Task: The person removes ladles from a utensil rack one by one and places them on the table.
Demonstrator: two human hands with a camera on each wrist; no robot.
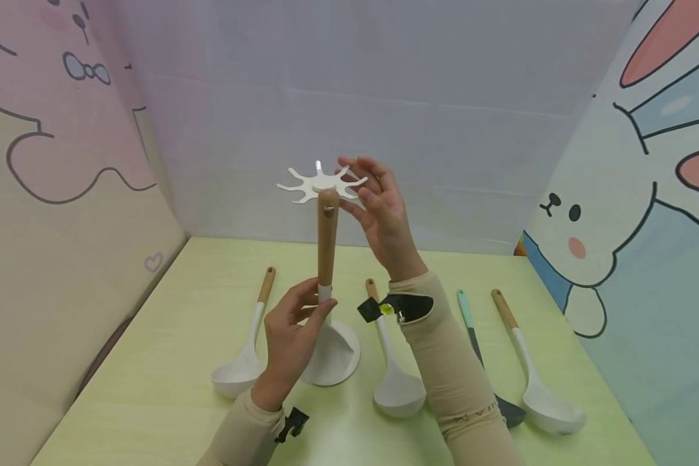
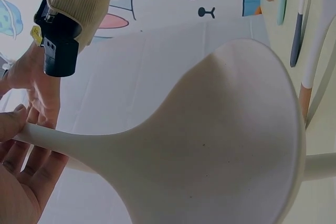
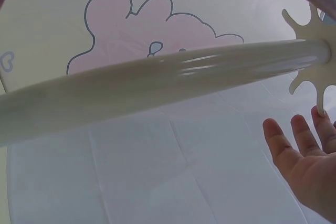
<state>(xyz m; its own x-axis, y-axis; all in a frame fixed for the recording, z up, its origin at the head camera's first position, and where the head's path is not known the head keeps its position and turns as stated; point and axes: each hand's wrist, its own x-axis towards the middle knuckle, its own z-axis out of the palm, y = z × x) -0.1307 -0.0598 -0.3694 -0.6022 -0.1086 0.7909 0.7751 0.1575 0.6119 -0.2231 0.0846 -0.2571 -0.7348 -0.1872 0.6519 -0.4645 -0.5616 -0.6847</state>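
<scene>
My left hand (image 1: pixel 294 323) pinches the white shaft of a ladle (image 1: pixel 327 239), just below its wooden handle. The ladle is upright, handle up, in front of a white utensil rack (image 1: pixel 314 184) with curved hooks round its top. In the left wrist view the ladle's broad white bowl (image 2: pixel 231 129) fills the middle. My right hand (image 1: pixel 381 207) is at the right of the hooks, fingers partly spread. A fingertip touches one hook in the right wrist view, where the rack's pole (image 3: pixel 157 77) crosses the picture; the thumb is not clearly visible there.
On the pale green table (image 1: pixel 151 323) lie a white ladle (image 1: pixel 239 375) at left, another white ladle (image 1: pixel 399 391) near the middle, a dark utensil with a mint handle (image 1: pixel 465 307), and a white ladle (image 1: pixel 550 408) at right. Cartoon-printed walls enclose the table.
</scene>
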